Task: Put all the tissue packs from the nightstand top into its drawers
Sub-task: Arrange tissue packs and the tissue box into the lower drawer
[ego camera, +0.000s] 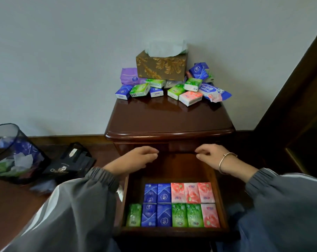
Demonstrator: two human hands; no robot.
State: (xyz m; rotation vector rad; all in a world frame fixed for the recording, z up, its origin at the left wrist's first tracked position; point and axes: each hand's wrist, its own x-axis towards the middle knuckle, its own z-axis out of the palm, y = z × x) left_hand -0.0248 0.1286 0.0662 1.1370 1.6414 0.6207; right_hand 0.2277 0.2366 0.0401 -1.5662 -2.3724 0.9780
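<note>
**Both hands at the upper drawer front, loose packs waiting at the back**

The left hand [141, 159] and right hand [210, 157] sit side by side at the closed upper drawer front [177, 147], just under the front edge of the nightstand top [168, 119]. The fingers [152, 154] of both hands are curled toward the dark wood. Whether they grip a pull or only touch it cannot be told.

Below them the lower drawer [172, 231] stands pulled out, with stored packs [179, 204] laid flat in two tidy rows.

The loose tissue packs [172, 90] lie beyond and above the hands, heaped along the back edge of the nightstand top. The heap's long axis runs left to right, around a gold tissue box [161, 67].

The heap leans toward the back right corner, so the right hand looks nearer most of it, and the pink pack [190, 98] lies nearest the front. The blue packs at the left end suit the left hand. Either reach has to go up and over the front edge.
</note>
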